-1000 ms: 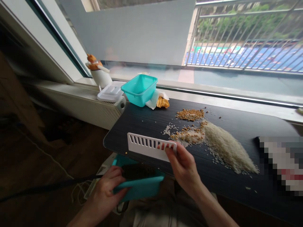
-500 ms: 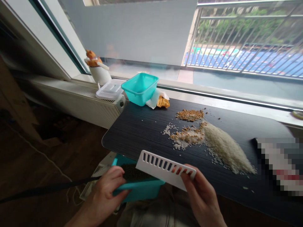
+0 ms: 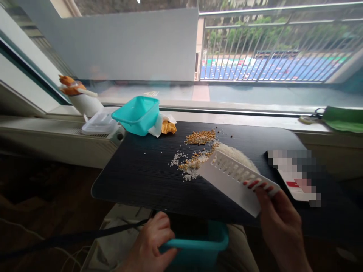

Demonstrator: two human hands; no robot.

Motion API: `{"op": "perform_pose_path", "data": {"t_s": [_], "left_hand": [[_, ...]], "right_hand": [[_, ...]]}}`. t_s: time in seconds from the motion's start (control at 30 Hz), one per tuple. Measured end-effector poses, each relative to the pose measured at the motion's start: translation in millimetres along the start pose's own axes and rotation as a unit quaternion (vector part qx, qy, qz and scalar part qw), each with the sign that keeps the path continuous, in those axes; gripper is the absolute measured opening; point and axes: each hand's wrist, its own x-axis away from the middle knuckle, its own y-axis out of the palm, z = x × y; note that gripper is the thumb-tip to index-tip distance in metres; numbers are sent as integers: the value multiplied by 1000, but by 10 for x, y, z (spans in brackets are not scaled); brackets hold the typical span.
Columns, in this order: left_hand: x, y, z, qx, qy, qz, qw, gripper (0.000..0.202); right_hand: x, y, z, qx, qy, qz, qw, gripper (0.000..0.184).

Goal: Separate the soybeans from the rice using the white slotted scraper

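Note:
My left hand [image 3: 154, 241] is closed round the rim of a teal plastic basin [image 3: 198, 243] below the table's front edge; the basin's inside lies in dark shadow. In my right hand [image 3: 279, 215] is a white slotted plastic scraper [image 3: 229, 185], gripped at its right end and tilted over the tabletop. Behind and partly under the scraper lies a pile of white rice [image 3: 235, 153]. To its left spreads a mix of rice and yellow-brown beans [image 3: 194, 162]. A smaller heap of beans [image 3: 201, 137] sits farther back.
On the dark table [image 3: 136, 177], an empty teal basin [image 3: 138, 117] stands back left beside a crumpled wrapper [image 3: 168, 127]. A blurred phone-like item [image 3: 292, 177] lies right. A clear lid [image 3: 98, 122] rests on the radiator. A green cloth [image 3: 344, 119] lies on the sill.
My right hand has carried the scraper from above the lower basin to the right, over the table by the rice pile. My left hand still holds the basin rim. The view has swung right.

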Motion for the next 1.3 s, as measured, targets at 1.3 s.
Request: {"op": "perform_pose_path", "data": {"t_s": [1.3], "left_hand": [[155, -284, -118, -24, -7, 71, 997, 22]], "right_hand": [[-36, 319, -181, 78, -122, -263, 954, 17]]}}
